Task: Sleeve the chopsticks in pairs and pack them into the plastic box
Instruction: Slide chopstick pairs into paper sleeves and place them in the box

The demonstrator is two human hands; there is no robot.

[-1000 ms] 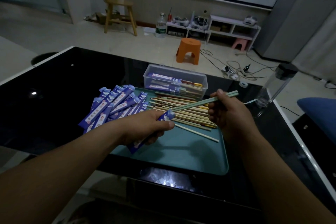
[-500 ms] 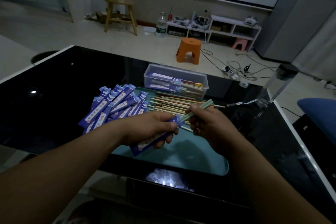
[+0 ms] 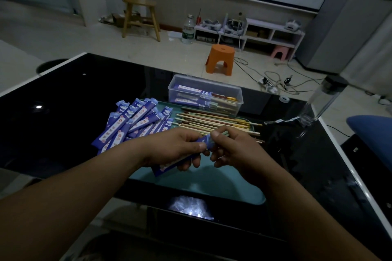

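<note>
My left hand (image 3: 178,148) grips a blue paper sleeve (image 3: 167,166) over the teal tray (image 3: 203,178). My right hand (image 3: 235,150) pinches the end of a pale green chopstick pair (image 3: 224,133) that sits almost fully inside the sleeve; only a short stub shows at the sleeve's mouth. Loose chopsticks (image 3: 214,122) lie in a heap on the tray behind my hands. A pile of empty blue sleeves (image 3: 131,125) lies on the tray's left side. The clear plastic box (image 3: 205,95) stands behind the tray with several sleeved pairs inside.
The tray rests on a black glass table (image 3: 53,116) with white edges. A clear bottle with a black cap (image 3: 318,104) leans at the table's right. An orange stool (image 3: 221,59) and cables lie on the floor beyond.
My right hand has moved left toward my left hand, pushing the green chopstick pair deep into the sleeve. The length of chopstick sticking out has shrunk to a short stub.
</note>
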